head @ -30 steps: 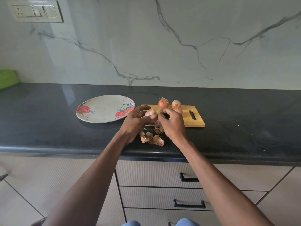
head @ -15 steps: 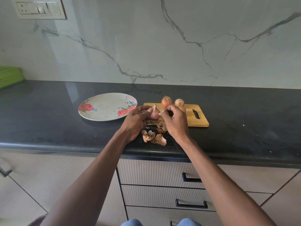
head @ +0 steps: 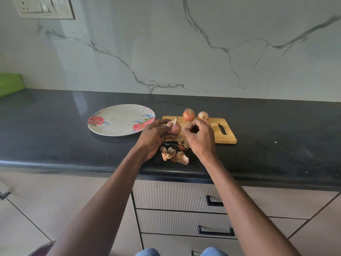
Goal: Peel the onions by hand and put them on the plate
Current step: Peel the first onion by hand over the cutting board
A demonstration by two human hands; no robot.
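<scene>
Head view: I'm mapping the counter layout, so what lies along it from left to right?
Green basket → flowered plate → left hand holding the peeled onion → right hand → cutting board's handle slot.

no legible text, labels, brands or numbers anywhere in view, switch panel (head: 43, 7) at upper left of the frame too blurred to read any marking, floral plate (head: 110, 126) at centre left carries pattern only, no lettering
</scene>
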